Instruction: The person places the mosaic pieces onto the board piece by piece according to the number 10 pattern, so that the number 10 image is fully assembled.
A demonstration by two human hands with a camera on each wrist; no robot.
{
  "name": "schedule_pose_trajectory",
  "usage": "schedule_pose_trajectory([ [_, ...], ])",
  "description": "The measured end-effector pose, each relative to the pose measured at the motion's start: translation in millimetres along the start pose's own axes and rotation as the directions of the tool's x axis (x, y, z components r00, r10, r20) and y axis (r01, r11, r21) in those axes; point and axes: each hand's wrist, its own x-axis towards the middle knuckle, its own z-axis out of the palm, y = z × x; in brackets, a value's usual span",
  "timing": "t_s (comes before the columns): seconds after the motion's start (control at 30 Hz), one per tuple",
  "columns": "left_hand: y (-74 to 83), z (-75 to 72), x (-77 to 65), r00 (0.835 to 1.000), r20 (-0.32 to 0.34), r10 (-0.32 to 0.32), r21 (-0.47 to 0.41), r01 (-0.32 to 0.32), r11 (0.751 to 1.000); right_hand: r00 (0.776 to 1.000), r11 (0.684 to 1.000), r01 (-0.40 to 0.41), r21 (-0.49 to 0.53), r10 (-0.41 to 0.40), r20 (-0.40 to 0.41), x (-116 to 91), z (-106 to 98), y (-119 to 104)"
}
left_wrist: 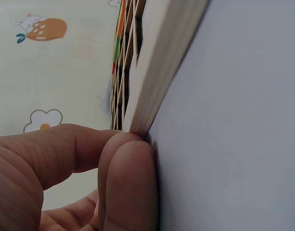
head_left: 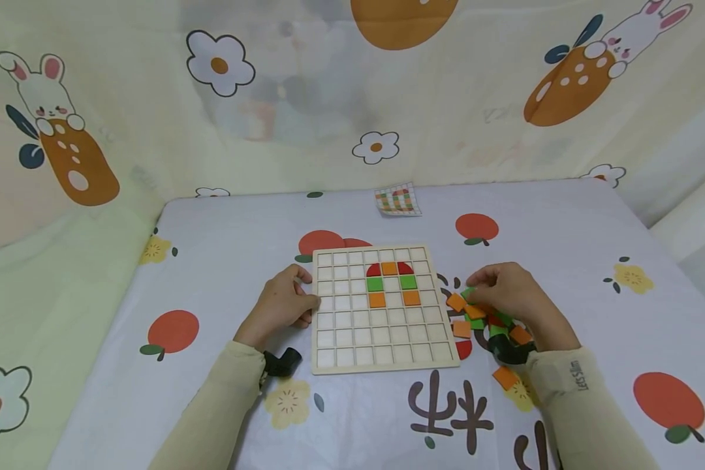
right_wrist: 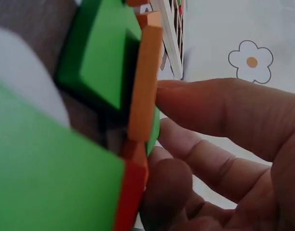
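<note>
From here I count seven tiles (head_left: 408,282) set in the board (head_left: 343,320), which lies between the hands; the loose pile (head_left: 475,312) on its right remains unplaced. My left hand (head_left: 281,301) pinches the board's edge; my right hand (head_left: 514,289) is narrowed at the pile, whether gripping anything I cannot tell

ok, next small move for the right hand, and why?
Probably lift one of the loose tiles clear: the right hand has its fingertips among them, the left hand holds the board by its edge, and many cells are bare.
</note>
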Motion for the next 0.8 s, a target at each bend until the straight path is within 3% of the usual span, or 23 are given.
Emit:
schedule_pose_trajectory([
  [0.2,0.2,0.9,1.2,1.000,0.004,0.006,0.003,-0.006,1.000,0.999,0.997,-0.030,-0.077,0.028,-0.020,-4.8,-0.7,-4.4],
  [0.37,1.2,1.1,0.8,1.000,0.005,0.007,0.002,-0.007,1.000,0.999,0.997,-0.016,-0.077,0.013,-0.030,-5.0,0.2,-5.3],
  [0.63,2.4,0.2,-1.4,1.000,0.008,-0.003,-0.004,0.003,1.000,0.999,0.996,0.045,0.073,-0.044,-0.010,-2.6,-3.7,0.0],
  [0.8,0.3,-0.8,-1.6,1.000,0.004,-0.006,-0.001,0.006,1.000,0.999,0.972,0.040,0.231,-0.046,0.019,-1.4,-2.7,-3.2],
])
